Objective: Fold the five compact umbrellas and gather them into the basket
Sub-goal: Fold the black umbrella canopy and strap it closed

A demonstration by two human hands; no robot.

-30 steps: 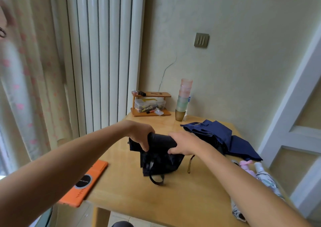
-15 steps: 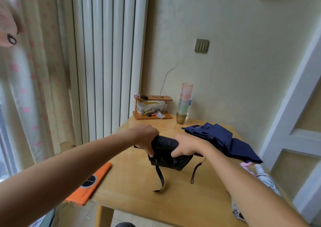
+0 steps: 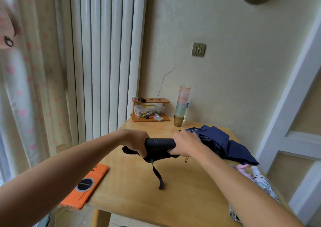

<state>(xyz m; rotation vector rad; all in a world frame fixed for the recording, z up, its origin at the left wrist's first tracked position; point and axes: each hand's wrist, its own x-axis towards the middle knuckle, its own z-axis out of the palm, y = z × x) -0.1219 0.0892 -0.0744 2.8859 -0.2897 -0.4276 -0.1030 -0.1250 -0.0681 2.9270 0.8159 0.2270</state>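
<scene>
Clenching fingers (image 3: 174, 151) of left hand (image 3: 136, 142) and right hand (image 3: 186, 145) hold black umbrella (image 3: 159, 144) over table (image 3: 182, 202) (strap (image 3: 156, 173) dangles toward near edge).

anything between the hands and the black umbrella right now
Nothing visible does. The left hand and the right hand both grip the black umbrella, and its strap dangles toward the table. No basket is in view, so the way there can't be judged.

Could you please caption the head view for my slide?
Left hand and right hand grip a black umbrella over the table.
</scene>
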